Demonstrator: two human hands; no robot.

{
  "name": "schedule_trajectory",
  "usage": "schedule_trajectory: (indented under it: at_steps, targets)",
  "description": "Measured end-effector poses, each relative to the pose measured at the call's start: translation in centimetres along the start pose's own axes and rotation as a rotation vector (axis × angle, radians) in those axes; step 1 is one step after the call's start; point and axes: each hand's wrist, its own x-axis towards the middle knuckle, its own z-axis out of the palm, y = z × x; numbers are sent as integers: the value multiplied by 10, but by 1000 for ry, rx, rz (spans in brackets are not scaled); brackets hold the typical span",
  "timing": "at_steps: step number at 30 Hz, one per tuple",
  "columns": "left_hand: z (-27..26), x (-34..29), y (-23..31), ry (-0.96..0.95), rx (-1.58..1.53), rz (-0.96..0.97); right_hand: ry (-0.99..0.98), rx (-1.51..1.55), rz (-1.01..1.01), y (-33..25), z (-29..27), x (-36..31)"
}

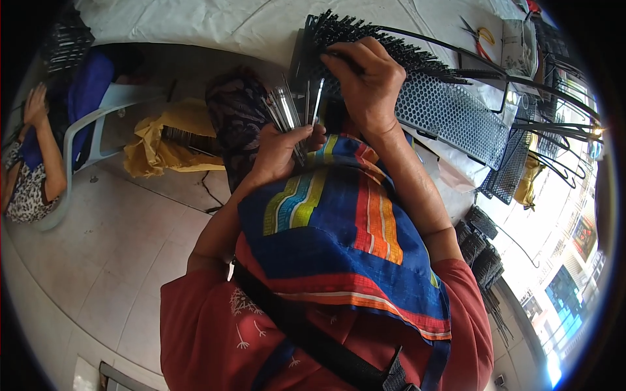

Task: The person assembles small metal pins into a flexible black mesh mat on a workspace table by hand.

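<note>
My left hand (pixel 277 148) is closed round a bundle of thin, shiny metal strips (pixel 284 109) that point up and away from me. One bright strip (pixel 317 101) stands apart from the others, its lower end near my left fingers. Higher and to the right, my right hand (pixel 373 79) has its thumb and forefinger pinched together; what lies between them cannot be made out. Just beyond it, many thin black rods (pixel 417 57) lie packed close together in a black perforated metal basket (pixel 450 112), which has a long bent wire handle (pixel 456 47).
A white-covered table (pixel 195 19) runs along the far side. Orange-handled pliers (pixel 481 49) lie at the far right. Black wire frames (pixel 554 140) crowd the right edge. Left, an opened brown paper package (pixel 149 142) holds dark rods. A person's arm (pixel 49 146) shows beside a pale chair (pixel 104 104).
</note>
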Motion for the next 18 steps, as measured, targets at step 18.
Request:
schedule_trajectory:
  at_steps: [18]
  targets:
    - [4, -1, 1, -128, -113, 51, -238, -28, 291, 4, -11, -32]
